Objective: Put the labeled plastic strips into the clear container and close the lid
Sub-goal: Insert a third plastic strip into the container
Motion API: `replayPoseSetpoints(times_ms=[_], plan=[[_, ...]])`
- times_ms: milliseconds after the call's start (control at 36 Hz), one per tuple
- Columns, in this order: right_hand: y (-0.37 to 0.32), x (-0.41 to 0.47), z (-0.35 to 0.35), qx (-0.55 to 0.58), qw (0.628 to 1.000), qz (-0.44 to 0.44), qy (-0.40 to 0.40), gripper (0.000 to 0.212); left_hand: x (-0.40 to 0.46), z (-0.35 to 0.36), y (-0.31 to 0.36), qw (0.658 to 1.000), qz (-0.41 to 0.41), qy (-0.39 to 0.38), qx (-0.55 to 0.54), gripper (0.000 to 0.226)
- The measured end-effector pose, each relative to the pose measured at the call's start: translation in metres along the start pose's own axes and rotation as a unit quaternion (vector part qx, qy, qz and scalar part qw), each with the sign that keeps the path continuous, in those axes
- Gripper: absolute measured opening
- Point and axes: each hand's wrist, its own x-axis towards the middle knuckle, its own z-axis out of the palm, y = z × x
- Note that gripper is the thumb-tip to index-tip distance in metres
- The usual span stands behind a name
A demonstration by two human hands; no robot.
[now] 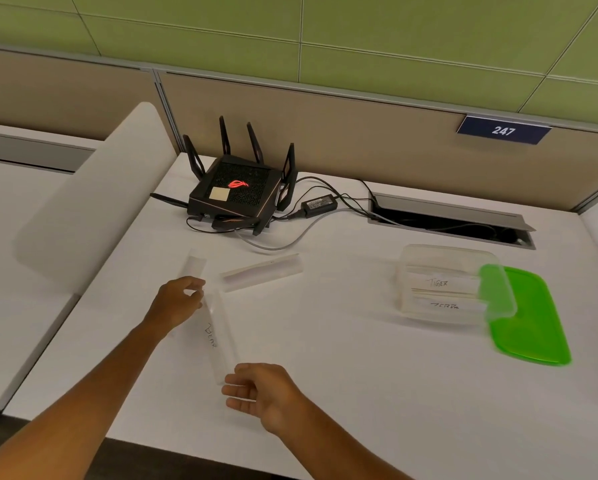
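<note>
From the head camera, the left hand (180,299) pinches the far part of a clear plastic strip (218,341) marked "BEAR", with fingers (196,295) curled round its edge. The strip runs from that hand toward the near side of the white table (360,375). The right hand (259,389) waits at the strip's near end with its fingers relaxed and spread, holding nothing; whether they touch the strip I cannot tell. The pose looks like a two-handed pick-up, one hand at each end, probably because the strip is long and thin.

A second strip (263,271) lies flat just beyond and to the right of the left hand, apart from the first and not yet collected. Farther right, well apart from both hands, stands the clear container (446,282), open, with labeled strips already inside, one reading "TIGER". The green lid (529,320) lies on the table on the container's right, partly under it, likely ready for closing once the last strips are in.

At the far side sit a black router (235,188) and its power adapter (320,204).
</note>
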Motion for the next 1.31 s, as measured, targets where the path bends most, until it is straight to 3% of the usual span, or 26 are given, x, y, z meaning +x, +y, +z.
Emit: replayPoseSetpoints(times_ms=[444, 667, 1028, 1306], plan=[[0.001, -0.005, -0.003, 0.087, 0.996, 0.016, -0.001, 0.023, 0.001, 0.002, -0.003, 1.000, 0.004, 0.002, -0.009, 0.019], [-0.009, -0.011, -0.015, 0.050, 0.999, -0.011, 0.019, 0.016, -0.007, 0.001, -0.001, 1.000, 0.002, 0.011, -0.004, 0.019], [-0.059, -0.050, -0.073, -0.039, 0.986, -0.140, 0.084, 0.017, -0.038, 0.023, 0.047, 0.998, 0.054, 0.016, -0.037, 0.025], [-0.105, -0.091, -0.160, -0.143, 0.931, -0.278, 0.189, 0.032, -0.073, 0.084, 0.135, 0.992, 0.075, -0.037, -0.098, 0.039]])
